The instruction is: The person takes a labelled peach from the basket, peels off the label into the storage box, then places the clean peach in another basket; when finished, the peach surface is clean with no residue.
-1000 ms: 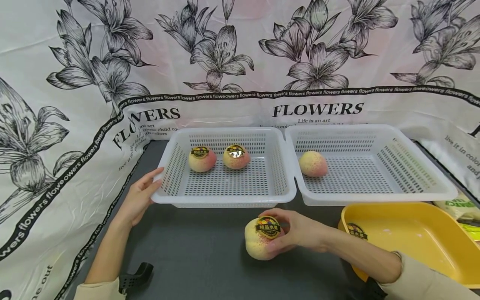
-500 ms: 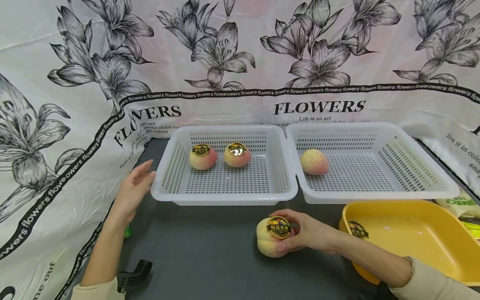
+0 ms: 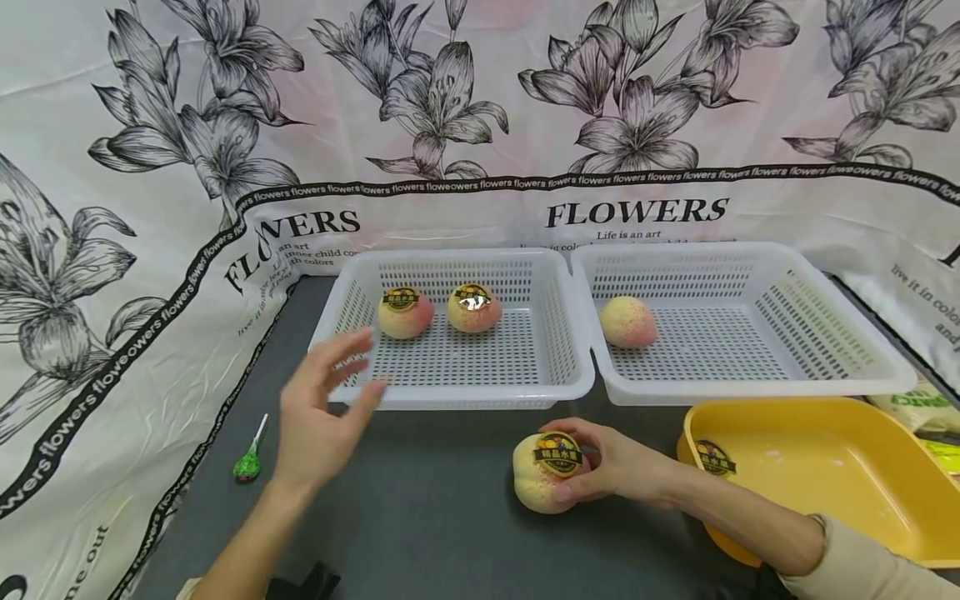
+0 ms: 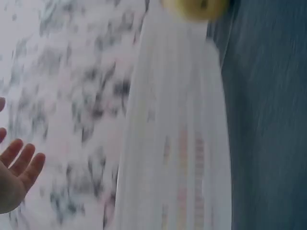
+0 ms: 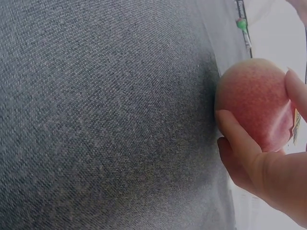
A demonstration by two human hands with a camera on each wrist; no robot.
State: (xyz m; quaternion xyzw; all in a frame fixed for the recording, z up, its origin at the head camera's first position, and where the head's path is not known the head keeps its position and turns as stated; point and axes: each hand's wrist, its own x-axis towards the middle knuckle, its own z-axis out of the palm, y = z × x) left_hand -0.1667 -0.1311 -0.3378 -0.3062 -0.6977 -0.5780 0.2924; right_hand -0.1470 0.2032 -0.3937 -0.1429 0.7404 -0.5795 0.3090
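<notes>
The table (image 3: 420, 517) wore a matt, grey woven cloth with a fine rough weave. Both baskets (image 3: 457, 392) were white perforated plastic, faintly glossy; the near-right tray (image 3: 840, 475) was smooth yellow plastic. The peach (image 3: 543, 487) looked smooth-skinned, its sticker (image 3: 557, 455) shiny foil.

The left hand (image 3: 324, 417) is smeared by motion in the head view, its fingers hard to separate, and the left wrist view is blurred throughout, with the hand (image 4: 14, 177) cut by the left edge. The yellow tray (image 3: 840, 475) runs off the right edge. The right hand (image 5: 268, 167) hides part of the peach (image 5: 252, 98).
</notes>
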